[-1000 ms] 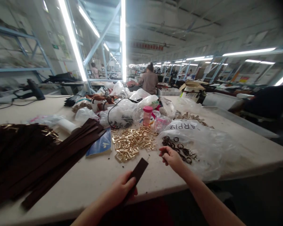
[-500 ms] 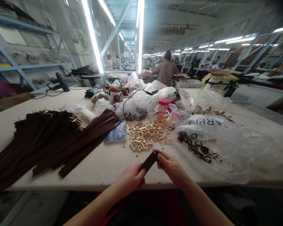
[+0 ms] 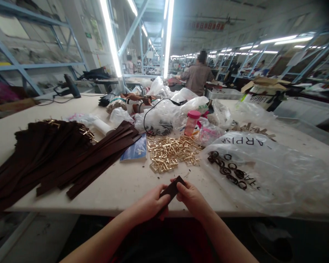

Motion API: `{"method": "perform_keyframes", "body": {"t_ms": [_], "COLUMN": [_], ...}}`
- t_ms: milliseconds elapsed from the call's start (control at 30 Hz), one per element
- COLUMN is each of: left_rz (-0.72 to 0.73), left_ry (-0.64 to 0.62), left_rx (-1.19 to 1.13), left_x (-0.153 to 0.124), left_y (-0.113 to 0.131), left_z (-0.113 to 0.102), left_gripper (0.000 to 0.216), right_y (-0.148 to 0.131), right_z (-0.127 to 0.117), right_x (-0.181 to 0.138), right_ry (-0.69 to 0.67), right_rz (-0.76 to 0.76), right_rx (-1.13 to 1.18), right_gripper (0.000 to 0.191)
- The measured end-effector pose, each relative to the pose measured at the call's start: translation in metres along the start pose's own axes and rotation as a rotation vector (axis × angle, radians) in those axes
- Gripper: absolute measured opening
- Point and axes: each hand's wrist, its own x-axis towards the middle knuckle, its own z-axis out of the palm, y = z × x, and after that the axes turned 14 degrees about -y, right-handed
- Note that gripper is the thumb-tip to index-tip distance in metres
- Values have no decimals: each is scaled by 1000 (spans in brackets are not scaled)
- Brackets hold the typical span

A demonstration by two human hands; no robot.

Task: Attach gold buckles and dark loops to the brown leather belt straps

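Both my hands hold one dark brown leather strap point(image 3: 172, 188) over the near table edge. My left hand point(image 3: 150, 204) grips it from below and my right hand point(image 3: 191, 197) pinches its upper end; whether a loop is in those fingers I cannot tell. A heap of gold metal buckles point(image 3: 171, 153) lies just beyond the hands. Dark leather loops point(image 3: 229, 170) sit on a clear plastic bag point(image 3: 265, 171) to the right. A large pile of brown straps point(image 3: 57, 157) spreads across the left of the table.
A blue booklet point(image 3: 134, 149) lies beside the straps. A pink-lidded bottle point(image 3: 191, 122), plastic bags and a black cable crowd the table's middle. A cardboard box point(image 3: 263, 91) stands far right. A person point(image 3: 197, 75) works with their back turned beyond the table.
My right hand came from the loops on the bag to the strap's upper end, and both hands drew the strap closer to me.
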Motion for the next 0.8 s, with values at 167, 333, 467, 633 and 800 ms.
{"method": "perform_keyframes", "body": {"t_ms": [167, 333, 467, 633, 800], "left_rz": [-53, -6, -87, -131, -140], "left_ry": [61, 66, 126, 136, 143], "left_rx": [-90, -124, -130, -188, -192], "left_x": [6, 13, 19, 21, 24], "left_y": [-10, -20, -31, -39, -42], "left_z": [-3, -14, -23, -27, -28], "left_gripper": [66, 53, 43, 44, 44], "right_y": [28, 25, -11, -48, -59], "right_z": [20, 8, -49, -103, -105], "right_x": [1, 7, 28, 63, 78], "right_ry": [35, -172, 137, 350, 280], "right_rz": [44, 44, 0, 94, 201], "right_rx": [-19, -487, -1188, -1703, -1884], "right_gripper": [46, 41, 31, 22, 19]}}
